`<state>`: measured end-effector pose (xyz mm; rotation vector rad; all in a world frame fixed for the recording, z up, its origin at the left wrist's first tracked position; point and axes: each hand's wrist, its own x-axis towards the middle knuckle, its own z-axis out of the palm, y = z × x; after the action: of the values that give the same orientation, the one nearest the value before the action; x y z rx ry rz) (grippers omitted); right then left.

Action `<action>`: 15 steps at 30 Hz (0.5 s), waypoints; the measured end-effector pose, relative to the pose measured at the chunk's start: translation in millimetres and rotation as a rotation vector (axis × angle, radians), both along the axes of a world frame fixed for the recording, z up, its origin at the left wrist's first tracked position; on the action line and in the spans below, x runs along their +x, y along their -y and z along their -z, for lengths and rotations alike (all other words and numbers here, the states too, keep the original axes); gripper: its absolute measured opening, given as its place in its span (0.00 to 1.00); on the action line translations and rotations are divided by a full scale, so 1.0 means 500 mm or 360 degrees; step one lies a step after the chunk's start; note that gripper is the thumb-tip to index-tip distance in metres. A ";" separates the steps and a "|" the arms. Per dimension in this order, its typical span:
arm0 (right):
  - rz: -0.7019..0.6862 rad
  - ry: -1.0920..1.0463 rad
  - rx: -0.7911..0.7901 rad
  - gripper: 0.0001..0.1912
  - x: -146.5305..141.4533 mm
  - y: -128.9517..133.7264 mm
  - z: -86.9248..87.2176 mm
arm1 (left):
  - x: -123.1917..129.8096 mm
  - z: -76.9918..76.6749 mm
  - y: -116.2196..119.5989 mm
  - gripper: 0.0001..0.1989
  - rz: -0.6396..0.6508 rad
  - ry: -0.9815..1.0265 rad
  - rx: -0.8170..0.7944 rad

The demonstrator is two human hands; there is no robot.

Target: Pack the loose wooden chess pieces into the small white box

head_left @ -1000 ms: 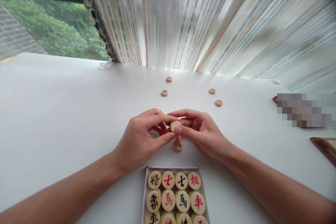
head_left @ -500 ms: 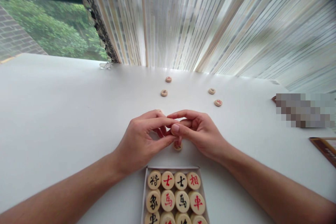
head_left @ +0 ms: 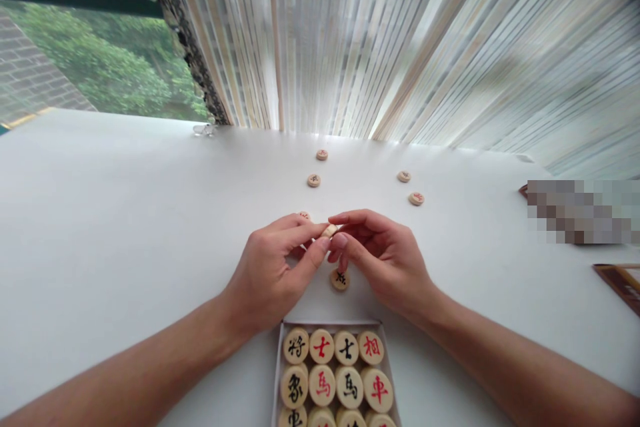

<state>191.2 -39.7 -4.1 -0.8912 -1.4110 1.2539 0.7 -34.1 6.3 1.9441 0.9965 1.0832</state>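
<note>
Pinched between the thumb and fingers of my left hand [head_left: 280, 260] is a pale wooden Chinese chess piece [head_left: 329, 231], seen on its edge, its face turned out of sight. My right hand [head_left: 387, 257] is curled close at its right side, thumb and forefinger apart around the piece's end; whether they touch it is unclear. Below the fingers, a black-marked piece [head_left: 340, 279] lies flat on the table. Another piece [head_left: 304, 215] peeks out behind my left hand, mostly covered. Nearest me, a white box [head_left: 278, 373] holds rows of pieces with red and black characters.
Farther off on the white table [head_left: 125, 227] lie a red piece [head_left: 322, 155], a black one [head_left: 313, 180], and two more pieces [head_left: 404, 176] to the right. A blurred-out item [head_left: 575, 213] and a brown-edged object [head_left: 620, 283] sit at right. Striped curtains [head_left: 325, 40] hang behind.
The hands have parted slightly at the fingertips, so the held piece now shows in my left hand. The right fingers have uncovered more of the black-marked piece below. The view has shifted slightly.
</note>
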 end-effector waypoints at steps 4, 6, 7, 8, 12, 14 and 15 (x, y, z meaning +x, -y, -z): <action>0.0075 0.0272 0.0315 0.16 0.005 0.002 0.012 | -0.002 0.003 -0.005 0.10 0.0003 0.0078 -0.0187; 0.0117 0.0440 0.0505 0.19 0.006 0.001 0.015 | -0.004 0.003 -0.007 0.11 0.0043 0.0141 -0.0346; 0.0154 0.0508 0.0595 0.20 0.006 0.001 0.017 | -0.005 0.002 -0.008 0.11 0.0072 0.0172 -0.0423; 0.0197 0.0558 0.0673 0.21 0.005 0.001 0.018 | -0.005 0.001 -0.008 0.12 0.0101 0.0197 -0.0486; 0.0301 0.0669 0.0858 0.18 0.003 0.004 0.018 | -0.006 0.000 -0.011 0.12 0.0199 0.0224 -0.0615; 0.0309 0.0717 0.0885 0.17 0.004 0.006 0.016 | -0.007 0.000 -0.014 0.12 0.0222 0.0234 -0.0633; 0.0310 0.0725 0.0878 0.16 0.005 0.006 0.016 | -0.008 0.000 -0.017 0.12 0.0227 0.0247 -0.0634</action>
<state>193.7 -42.9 -11.9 -0.9228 -1.8511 0.4779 -3.4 -25.8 6.5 1.5591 0.8950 0.8638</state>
